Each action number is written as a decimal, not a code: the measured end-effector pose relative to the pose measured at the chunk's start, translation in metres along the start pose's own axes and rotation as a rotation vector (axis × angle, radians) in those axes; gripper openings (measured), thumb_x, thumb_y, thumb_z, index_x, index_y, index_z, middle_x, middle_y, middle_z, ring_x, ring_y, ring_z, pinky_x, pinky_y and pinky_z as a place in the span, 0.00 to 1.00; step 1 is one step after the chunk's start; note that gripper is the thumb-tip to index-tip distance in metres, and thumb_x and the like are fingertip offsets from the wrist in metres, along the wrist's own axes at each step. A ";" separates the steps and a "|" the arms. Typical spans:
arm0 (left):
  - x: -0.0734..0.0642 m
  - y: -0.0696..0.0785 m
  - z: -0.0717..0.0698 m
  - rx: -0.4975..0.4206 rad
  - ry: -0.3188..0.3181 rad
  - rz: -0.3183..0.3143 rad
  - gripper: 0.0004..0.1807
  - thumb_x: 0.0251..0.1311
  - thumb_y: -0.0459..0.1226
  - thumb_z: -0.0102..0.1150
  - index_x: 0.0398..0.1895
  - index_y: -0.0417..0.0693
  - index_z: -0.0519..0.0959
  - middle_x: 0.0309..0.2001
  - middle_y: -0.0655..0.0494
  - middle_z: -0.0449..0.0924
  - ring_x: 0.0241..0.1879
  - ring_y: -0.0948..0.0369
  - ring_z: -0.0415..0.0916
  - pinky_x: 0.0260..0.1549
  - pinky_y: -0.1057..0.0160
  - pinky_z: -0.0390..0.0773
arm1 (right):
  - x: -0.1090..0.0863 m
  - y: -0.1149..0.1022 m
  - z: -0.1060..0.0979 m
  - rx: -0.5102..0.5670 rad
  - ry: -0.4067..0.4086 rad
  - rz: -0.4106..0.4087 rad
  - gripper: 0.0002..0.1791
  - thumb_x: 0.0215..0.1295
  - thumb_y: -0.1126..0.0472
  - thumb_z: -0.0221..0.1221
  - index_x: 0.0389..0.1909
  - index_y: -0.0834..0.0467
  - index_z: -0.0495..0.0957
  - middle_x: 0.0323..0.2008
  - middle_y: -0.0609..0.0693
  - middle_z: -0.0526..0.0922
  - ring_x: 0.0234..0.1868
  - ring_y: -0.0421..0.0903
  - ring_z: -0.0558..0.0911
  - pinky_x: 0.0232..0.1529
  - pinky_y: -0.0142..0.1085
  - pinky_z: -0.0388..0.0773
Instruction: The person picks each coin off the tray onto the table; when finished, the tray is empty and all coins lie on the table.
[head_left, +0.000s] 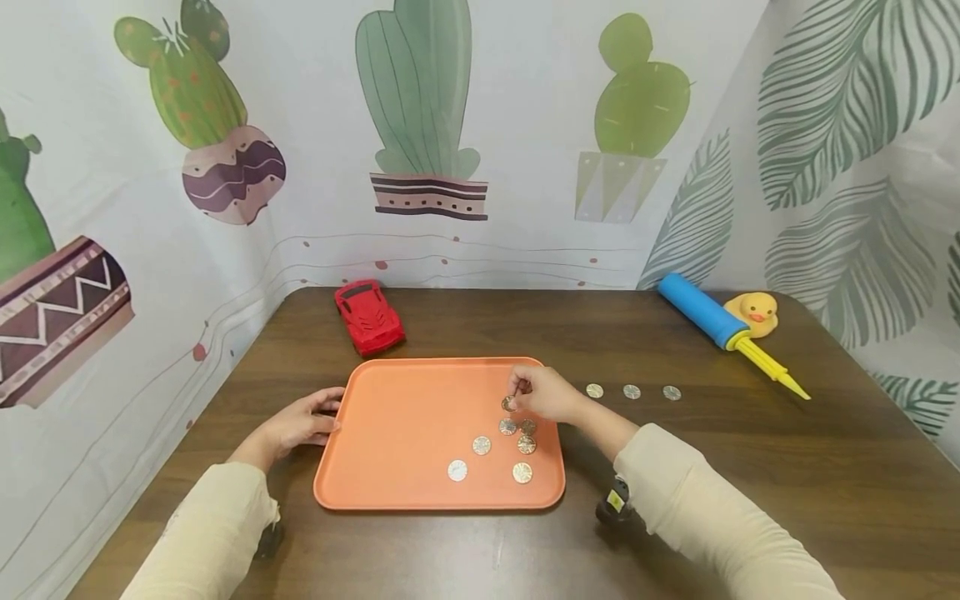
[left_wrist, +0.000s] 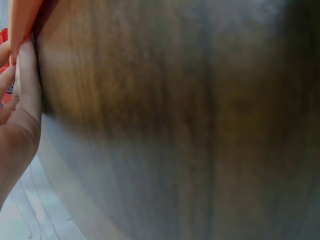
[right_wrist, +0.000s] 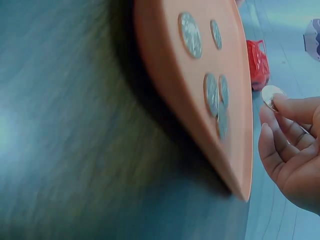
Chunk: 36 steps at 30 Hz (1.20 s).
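An orange tray (head_left: 405, 433) lies on the table, with several coins (head_left: 481, 445) on its right half. Above the tray's upper right part, my right hand (head_left: 547, 394) pinches a coin (right_wrist: 273, 96) between thumb and fingers, the other fingers bent beneath in the right wrist view. At the tray's left rim rests my left hand (head_left: 300, 423), its thumb and fingertips touching the edge. The left wrist view shows the thumb (left_wrist: 29, 75) fairly straight against the tray's side (left_wrist: 22, 22).
Three coins (head_left: 632, 392) lie in a row on the wooden table (head_left: 480, 550), right of the tray. A red toy car (head_left: 369, 317) stands behind the tray. At the back right are a blue and yellow pump (head_left: 705, 312) and a yellow rubber duck (head_left: 756, 313).
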<state>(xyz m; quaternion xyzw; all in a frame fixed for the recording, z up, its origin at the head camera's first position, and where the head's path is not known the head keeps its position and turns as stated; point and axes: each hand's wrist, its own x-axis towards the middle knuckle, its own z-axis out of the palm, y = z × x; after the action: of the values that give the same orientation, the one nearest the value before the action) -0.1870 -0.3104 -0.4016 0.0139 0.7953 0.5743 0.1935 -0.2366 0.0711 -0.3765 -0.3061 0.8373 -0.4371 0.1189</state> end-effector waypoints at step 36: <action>-0.001 0.002 0.001 -0.014 -0.017 0.019 0.35 0.51 0.25 0.48 0.61 0.28 0.45 0.52 0.31 0.53 0.39 0.56 0.69 0.36 0.55 0.74 | -0.081 0.045 -0.104 -0.002 0.312 0.136 0.05 0.50 0.73 0.56 0.27 0.67 0.69 0.23 0.53 0.71 0.24 0.41 0.72 0.24 0.36 0.74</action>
<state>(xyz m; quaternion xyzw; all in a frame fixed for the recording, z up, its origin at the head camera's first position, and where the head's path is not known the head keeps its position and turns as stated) -0.1861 -0.3091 -0.3993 0.0252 0.7895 0.5815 0.1947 -0.2402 0.2085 -0.3570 -0.1773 0.8647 -0.4696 0.0163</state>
